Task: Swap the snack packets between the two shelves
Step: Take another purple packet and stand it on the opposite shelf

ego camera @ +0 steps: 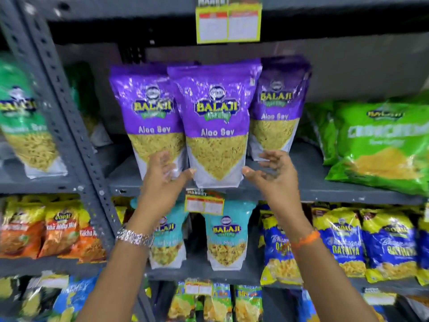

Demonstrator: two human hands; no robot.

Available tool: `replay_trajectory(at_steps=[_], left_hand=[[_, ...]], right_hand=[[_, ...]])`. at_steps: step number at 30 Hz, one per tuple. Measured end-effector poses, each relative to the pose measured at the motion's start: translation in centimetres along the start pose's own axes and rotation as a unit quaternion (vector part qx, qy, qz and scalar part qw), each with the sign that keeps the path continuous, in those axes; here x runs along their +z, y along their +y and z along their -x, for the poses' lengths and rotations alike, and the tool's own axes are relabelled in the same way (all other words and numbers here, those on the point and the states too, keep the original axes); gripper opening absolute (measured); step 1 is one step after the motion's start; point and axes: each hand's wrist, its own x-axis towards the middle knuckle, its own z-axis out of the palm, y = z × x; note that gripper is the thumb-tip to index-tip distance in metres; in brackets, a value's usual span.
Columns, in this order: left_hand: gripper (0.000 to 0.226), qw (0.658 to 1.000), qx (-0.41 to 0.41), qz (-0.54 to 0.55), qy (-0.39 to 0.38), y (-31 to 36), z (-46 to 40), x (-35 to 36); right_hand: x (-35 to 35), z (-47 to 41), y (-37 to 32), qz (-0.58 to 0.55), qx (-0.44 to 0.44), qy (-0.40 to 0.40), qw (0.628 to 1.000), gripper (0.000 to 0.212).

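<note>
We see three purple snack packets [214,122] standing upright at the shelf's [301,182] front edge, yellow sev showing below. Our left hand [163,176] and right hand [272,175] flank the middle one, fingers spread, gripping nothing.

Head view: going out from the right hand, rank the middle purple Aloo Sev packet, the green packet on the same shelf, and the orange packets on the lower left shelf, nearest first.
From the right hand:
1. Middle purple Aloo Sev packet, just left of the thumb.
2. Green packet, lying on the same shelf, far right.
3. Orange packets, one shelf down, far left.
</note>
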Motion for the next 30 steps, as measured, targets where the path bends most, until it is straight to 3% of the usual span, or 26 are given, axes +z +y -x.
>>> replay_trajectory(at_steps=[4,6,8,12,21,30], left_hand=[[0.054,0.994,-0.007,-0.062,-0.095,0.0,-1.9,1.4],[0.063,0.990,-0.004,-0.098,-0.100,-0.4,-2.6,2.3],[0.076,0.987,0.004,-0.126,-0.095,-0.6,-3.2,3.2],[0.070,0.985,0.026,-0.158,-0.062,-0.1,-3.1,4.6],[0.068,0.991,0.053,-0.125,-0.014,-0.4,-3.3,6.9],[0.074,0.995,0.051,-0.057,-0.057,2.4,-3.4,13.4]], right_hand=[[1.6,-4.7,0.6,0.005,0.046,-0.058,0.997,0.078],[2.3,-6.4,1.0,0.008,0.043,-0.094,0.995,0.084],[3.0,-7.3,1.2,0.004,0.041,-0.119,0.992,0.078],[3.8,-7.6,1.3,-0.014,0.055,-0.148,0.987,0.059],[0.8,-7.7,0.0,-0.037,0.068,-0.136,0.988,0.042],[-6.6,-10.0,-0.7,-0.031,0.056,-0.127,0.990,0.038]])
